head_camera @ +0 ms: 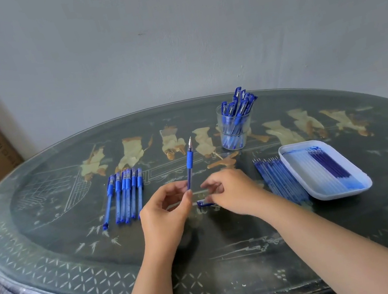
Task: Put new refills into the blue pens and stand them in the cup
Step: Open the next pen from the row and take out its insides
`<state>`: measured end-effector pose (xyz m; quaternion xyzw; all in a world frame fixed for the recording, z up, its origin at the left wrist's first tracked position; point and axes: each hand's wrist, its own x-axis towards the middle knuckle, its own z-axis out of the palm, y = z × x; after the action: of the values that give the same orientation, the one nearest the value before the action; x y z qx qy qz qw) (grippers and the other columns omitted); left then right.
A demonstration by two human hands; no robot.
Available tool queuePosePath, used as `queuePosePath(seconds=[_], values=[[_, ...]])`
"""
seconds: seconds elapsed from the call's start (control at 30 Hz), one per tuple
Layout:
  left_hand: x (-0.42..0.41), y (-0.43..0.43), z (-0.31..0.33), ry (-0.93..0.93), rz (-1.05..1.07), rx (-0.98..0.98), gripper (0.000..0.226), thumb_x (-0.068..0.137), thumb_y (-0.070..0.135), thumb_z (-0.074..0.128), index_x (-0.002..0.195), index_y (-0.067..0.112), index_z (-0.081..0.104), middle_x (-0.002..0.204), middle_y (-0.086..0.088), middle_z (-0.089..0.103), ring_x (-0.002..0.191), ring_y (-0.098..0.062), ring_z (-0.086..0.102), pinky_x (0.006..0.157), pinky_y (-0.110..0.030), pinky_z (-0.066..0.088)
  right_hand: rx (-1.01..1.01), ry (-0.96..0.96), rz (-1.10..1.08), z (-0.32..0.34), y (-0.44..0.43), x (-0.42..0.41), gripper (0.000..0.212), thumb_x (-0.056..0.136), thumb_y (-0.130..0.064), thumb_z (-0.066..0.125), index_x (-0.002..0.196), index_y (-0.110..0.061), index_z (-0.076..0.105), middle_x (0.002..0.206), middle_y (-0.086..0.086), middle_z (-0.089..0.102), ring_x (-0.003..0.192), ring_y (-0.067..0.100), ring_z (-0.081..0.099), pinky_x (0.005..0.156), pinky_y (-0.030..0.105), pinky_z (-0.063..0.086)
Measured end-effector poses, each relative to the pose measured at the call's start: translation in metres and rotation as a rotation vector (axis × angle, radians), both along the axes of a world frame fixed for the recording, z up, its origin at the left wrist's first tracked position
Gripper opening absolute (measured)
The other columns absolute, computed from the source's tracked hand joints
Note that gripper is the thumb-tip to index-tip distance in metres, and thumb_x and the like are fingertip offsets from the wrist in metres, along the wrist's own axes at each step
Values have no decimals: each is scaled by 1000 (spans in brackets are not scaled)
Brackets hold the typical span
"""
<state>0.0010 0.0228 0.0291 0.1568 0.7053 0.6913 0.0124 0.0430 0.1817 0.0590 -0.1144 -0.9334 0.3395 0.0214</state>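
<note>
Pens (125,195): six in a row, one pen (189,165) in left hand (163,217)

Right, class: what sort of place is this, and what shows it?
Probably a room in a home: an ornate oval table painted with figures, set against a plain wall, with blue pens laid out on it.

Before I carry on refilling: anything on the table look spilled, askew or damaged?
Mostly tidy. The white tray has blue smears along its far rim, possibly ink, and the leftmost pen in the row lies splayed from the others.
</note>
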Motion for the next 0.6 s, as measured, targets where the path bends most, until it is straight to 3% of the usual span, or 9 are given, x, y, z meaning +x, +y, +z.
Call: queuePosePath(seconds=[0.1,0.23,0.3,0.37,0.47,0.53,0.6], values=[[-2,-1,0,-52,-36,33,20,82,5,75,93,22,75,86,2,75,75,-14,68,73,-27,57,99,-6,24,-7,-4,0,31,91,-20,68,122,-18,67,103,-2,57,88,12,57,79,25,48],[-1,-1,2,-132,-84,125,18,83,3,73,92,18,75,84,-5,75,74,-17,67,77,-35,59,-11,14,-39,-8,5,-2,28,95,-19,62,123,-20,67,109,-3,63,90,9,58,79,21,43],[-1,-3,4,-179,-119,176,16,85,2,70,95,14,74,87,-8,75,76,-19,68,75,-34,58,-232,96,-173,0,12,-3,21,94,-15,63,114,-18,68,103,-6,67,86,10,65,78,22,51],[-2,-4,7,-225,-180,223,15,86,0,67,96,10,73,89,-11,74,76,-20,68,73,-32,59,-560,216,-300,16,17,-4,18,93,-8,64,111,-10,65,99,2,69,77,14,70,75,24,58],[1,-4,10,-260,-295,225,16,87,-2,64,97,8,72,93,-14,75,76,-20,68,71,-32,59,-953,413,-310,47,16,-5,20,90,-2,66,110,0,61,98,12,70,82,22,73,79,35,61],[2,-2,8,-255,-331,184,16,86,-3,65,97,7,73,92,-16,75,74,-21,67,69,-32,58,-1069,462,-261,63,11,-6,22,89,-3,68,109,0,60,100,16,70,85,26,73,79,39,61],[3,-1,7,-251,-330,163,16,85,-3,66,97,6,73,90,-15,75,74,-20,66,66,-30,57,-1021,438,-225,71,4,-6,25,89,-6,69,111,-1,60,104,16,71,85,25,73,75,40,62]])
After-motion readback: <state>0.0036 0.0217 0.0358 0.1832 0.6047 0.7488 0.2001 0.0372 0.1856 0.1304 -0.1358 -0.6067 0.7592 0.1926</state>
